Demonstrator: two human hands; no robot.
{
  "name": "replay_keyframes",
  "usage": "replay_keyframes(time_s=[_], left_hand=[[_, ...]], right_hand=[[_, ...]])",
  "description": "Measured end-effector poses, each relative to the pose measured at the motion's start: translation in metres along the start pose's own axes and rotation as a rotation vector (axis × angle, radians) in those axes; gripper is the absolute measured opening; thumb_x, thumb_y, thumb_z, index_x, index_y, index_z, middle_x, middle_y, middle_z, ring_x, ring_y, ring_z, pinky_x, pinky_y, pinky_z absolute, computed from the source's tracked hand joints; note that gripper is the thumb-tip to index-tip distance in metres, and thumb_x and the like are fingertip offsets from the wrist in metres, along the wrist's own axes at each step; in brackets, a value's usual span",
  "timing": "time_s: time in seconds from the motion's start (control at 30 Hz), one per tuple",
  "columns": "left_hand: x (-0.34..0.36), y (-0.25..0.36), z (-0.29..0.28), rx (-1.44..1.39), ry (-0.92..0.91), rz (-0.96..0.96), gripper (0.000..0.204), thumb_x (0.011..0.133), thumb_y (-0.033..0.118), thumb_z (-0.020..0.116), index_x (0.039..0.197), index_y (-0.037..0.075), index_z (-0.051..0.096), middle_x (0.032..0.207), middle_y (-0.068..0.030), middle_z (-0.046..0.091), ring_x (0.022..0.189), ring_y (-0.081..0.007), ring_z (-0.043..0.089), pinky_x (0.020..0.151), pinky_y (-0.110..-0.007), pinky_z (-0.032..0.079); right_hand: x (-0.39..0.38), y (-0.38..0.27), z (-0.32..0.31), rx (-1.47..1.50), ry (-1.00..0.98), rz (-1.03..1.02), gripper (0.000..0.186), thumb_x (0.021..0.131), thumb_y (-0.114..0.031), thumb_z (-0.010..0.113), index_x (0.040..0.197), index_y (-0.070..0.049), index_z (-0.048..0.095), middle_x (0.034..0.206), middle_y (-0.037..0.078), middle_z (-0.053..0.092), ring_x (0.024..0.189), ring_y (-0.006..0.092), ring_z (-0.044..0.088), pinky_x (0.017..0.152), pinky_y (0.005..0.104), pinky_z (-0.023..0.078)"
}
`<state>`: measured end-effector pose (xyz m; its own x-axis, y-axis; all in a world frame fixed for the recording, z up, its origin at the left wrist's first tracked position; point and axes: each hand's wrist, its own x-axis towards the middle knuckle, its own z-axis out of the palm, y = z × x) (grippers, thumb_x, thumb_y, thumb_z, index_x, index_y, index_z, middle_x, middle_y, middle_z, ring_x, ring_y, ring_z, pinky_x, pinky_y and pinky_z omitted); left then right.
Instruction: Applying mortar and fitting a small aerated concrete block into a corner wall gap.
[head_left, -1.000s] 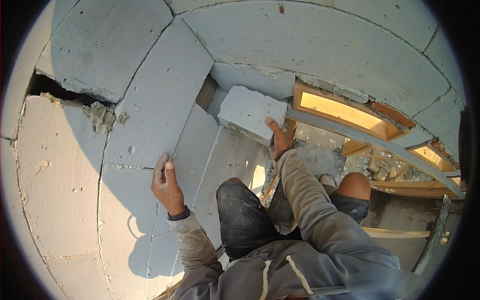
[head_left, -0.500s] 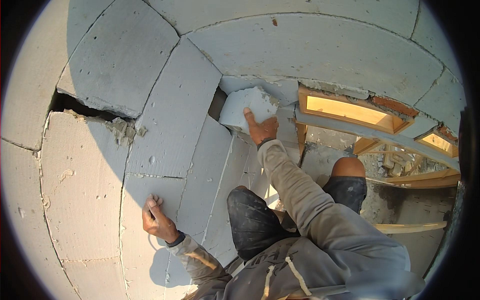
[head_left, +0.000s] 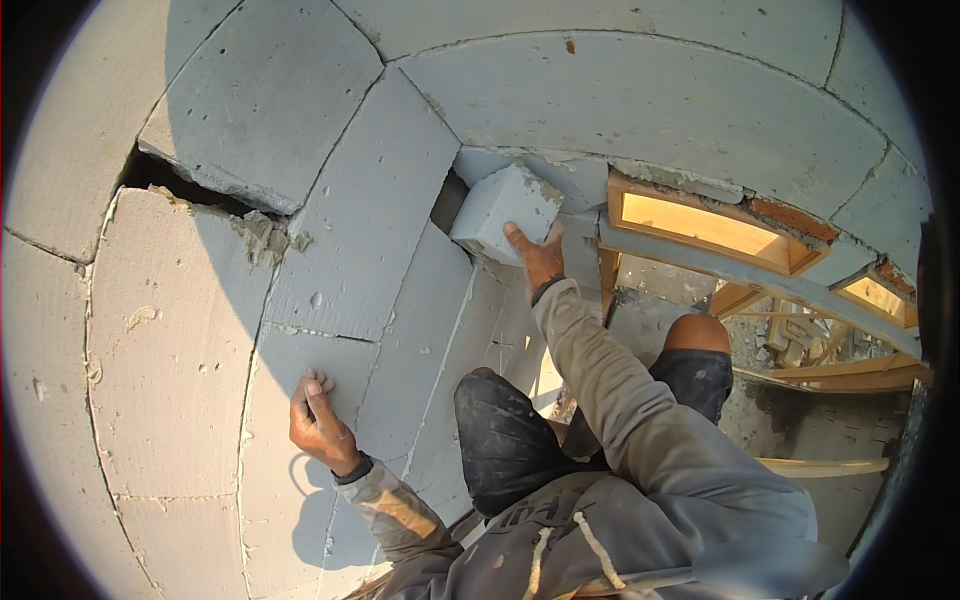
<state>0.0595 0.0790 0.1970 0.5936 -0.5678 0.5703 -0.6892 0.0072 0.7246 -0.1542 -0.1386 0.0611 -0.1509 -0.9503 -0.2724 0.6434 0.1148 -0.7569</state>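
Note:
My right hand (head_left: 535,250) grips a small pale block (head_left: 500,205) at the wall recess (head_left: 450,195), whose dark opening shows left of the block. My left hand (head_left: 320,425) is lower on the left, against the face of the block wall (head_left: 330,240), its fingers curled together; whether they hold anything is hidden. Crumbled grey mortar (head_left: 255,235) edges a wide dark crack (head_left: 190,185) farther left.
At right are wood-framed openings (head_left: 700,220) with broken red brick (head_left: 785,215) beside them, a pale beam (head_left: 760,285), rubble (head_left: 790,335) and timber strips (head_left: 820,467). My bent knees (head_left: 495,430) are below the right hand, near the wall.
My right hand and the block have moved left, into the recess, with the block turned somewhat. My left hand has moved down and left along the wall; the view has shifted slightly.

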Motion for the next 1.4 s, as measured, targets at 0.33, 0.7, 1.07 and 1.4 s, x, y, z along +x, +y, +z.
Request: replay_keyframes(time_s=[0.33, 0.7, 1.07, 1.4], left_hand=[[-0.001, 0.005, 0.006, -0.061, -0.027, -0.108, 0.037, 0.096, 0.021, 0.058, 0.11, -0.012, 0.062, 0.102, -0.0221, 0.067, 0.09, -0.0237, 0.066, 0.082, -0.031, 0.053], [0.031, 0.075, 0.117, 0.122, -0.3, 0.448, 0.037, 0.088, 0.023, 0.065, 0.113, -0.004, 0.064, 0.115, -0.0227, 0.064, 0.11, -0.0345, 0.06, 0.096, -0.042, 0.044], [0.043, 0.072, 0.162, 0.176, -0.463, 0.477, 0.036, 0.089, 0.024, 0.062, 0.114, -0.003, 0.063, 0.117, -0.0238, 0.063, 0.109, -0.0384, 0.06, 0.094, -0.041, 0.046], [0.036, 0.041, 0.234, 0.263, -0.667, 0.379, 0.036, 0.088, 0.025, 0.06, 0.115, 0.0, 0.064, 0.11, -0.0221, 0.066, 0.107, -0.0386, 0.061, 0.094, -0.039, 0.047]], right_hand=[[0.002, 0.0, 0.028, -0.074, 0.003, -0.049, 0.102, 0.077, -0.015, 0.078, 0.146, 0.002, 0.005, 0.134, 0.022, 0.044, 0.122, 0.0302, 0.049, 0.105, 0.0361, 0.04], [0.017, 0.009, 0.046, -0.324, 0.065, -0.076, 0.103, 0.074, -0.013, 0.079, 0.141, 0.009, 0.004, 0.129, 0.025, 0.041, 0.119, 0.0318, 0.049, 0.103, 0.0356, 0.042], [0.005, -0.007, 0.053, -0.467, 0.04, -0.085, 0.107, 0.076, -0.021, 0.079, 0.144, 0.009, 0.002, 0.137, 0.029, 0.031, 0.126, 0.0354, 0.041, 0.107, 0.0386, 0.036], [0.021, 0.017, -0.042, 0.0, -0.212, 0.034, 0.096, 0.078, -0.018, 0.078, 0.142, 0.003, 0.01, 0.132, 0.021, 0.045, 0.122, 0.0279, 0.048, 0.104, 0.0355, 0.039]])
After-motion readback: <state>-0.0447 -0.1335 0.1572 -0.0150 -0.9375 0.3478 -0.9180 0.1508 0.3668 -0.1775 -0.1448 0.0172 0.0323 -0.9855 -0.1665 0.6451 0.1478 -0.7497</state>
